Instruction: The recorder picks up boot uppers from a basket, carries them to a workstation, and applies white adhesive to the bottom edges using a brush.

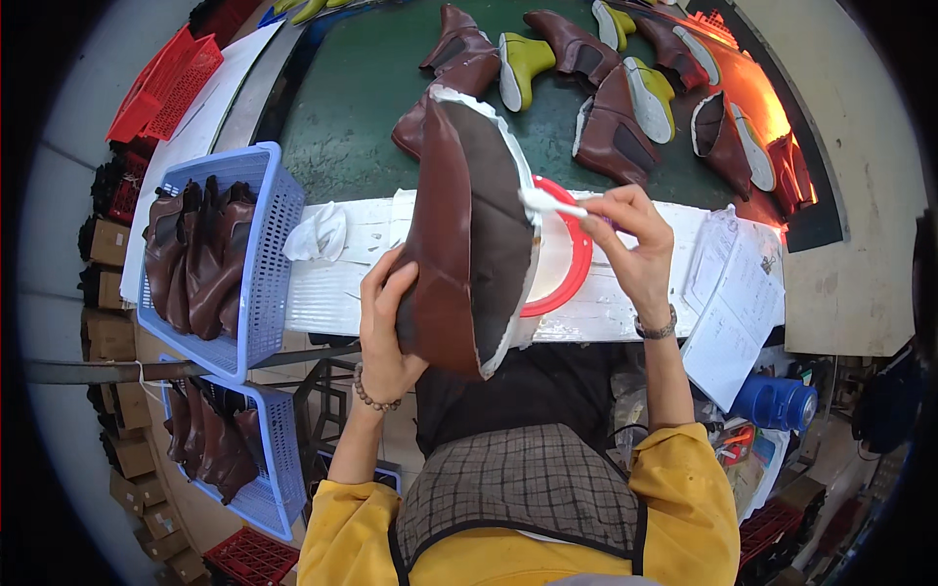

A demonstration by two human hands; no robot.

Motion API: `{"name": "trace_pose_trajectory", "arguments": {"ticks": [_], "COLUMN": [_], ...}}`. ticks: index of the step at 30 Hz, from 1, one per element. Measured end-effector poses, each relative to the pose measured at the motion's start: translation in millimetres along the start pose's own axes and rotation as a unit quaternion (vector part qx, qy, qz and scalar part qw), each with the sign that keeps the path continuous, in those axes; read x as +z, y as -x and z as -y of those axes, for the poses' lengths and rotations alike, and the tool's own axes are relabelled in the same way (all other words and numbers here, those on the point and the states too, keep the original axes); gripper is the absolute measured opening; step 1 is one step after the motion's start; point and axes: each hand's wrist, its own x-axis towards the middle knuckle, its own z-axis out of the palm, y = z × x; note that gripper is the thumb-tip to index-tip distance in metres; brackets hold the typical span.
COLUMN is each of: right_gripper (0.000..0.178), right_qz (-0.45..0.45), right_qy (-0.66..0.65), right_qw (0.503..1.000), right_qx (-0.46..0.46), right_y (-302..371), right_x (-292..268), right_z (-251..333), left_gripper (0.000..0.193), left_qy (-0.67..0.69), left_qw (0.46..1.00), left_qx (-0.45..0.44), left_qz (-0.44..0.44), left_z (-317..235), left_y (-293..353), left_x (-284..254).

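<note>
My left hand grips the lower left side of a large brown leather boot upper, holding it up over the front of the work table. Its dark lining faces right, and a white, wet-looking coat runs along the right edge. Between the thumb and fingers of my right hand is a small white brush, its tip close to that coated edge. I cannot tell whether they touch. Behind the upper sits a red-rimmed bowl with white liquid, partly hidden by the upper.
Brown boot uppers and yellow-green boot lasts stand on the green belt, near an orange glow. Blue baskets of uppers are at left. A crumpled white cloth, papers and a blue jug flank me.
</note>
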Motion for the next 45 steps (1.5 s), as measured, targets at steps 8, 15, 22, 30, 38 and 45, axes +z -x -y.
{"name": "trace_pose_trajectory", "arguments": {"ticks": [8,15,22,30,38,45], "right_gripper": [0.025,0.020,0.009,0.016,0.023,0.022], "right_qz": [-0.011,0.118,0.095,0.098,0.110,0.096], "right_qy": [-0.008,0.094,0.263,0.265,0.154,0.133], "right_qw": [1.000,0.988,0.960,0.953,0.970,0.980], "right_qx": [0.004,-0.030,-0.009,-0.110,-0.155,-0.111], "right_y": [34.4,46.6,20.4,-6.9,-14.7,-7.2], "right_x": [16.0,7.4,-0.2,-11.9,-7.0,-12.1], "right_z": [9.0,30.6,-7.6,0.2,13.9,12.0], "left_gripper": [0.087,0.079,0.089,0.100,0.095,0.092], "left_qy": [0.023,-0.077,0.203,0.485,0.647,0.646], "left_qw": [0.995,0.984,0.965,0.750,0.669,0.624], "left_qx": [-0.081,0.023,-0.134,-0.393,-0.322,-0.338], "left_qz": [-0.055,-0.161,-0.097,0.217,0.175,0.280], "left_z": [0.6,17.2,31.0,56.8,74.3,70.8], "left_y": [-20.6,-41.9,-21.4,20.2,42.5,38.1], "left_x": [16.9,19.8,-20.4,-78.7,-70.8,-68.2]}}
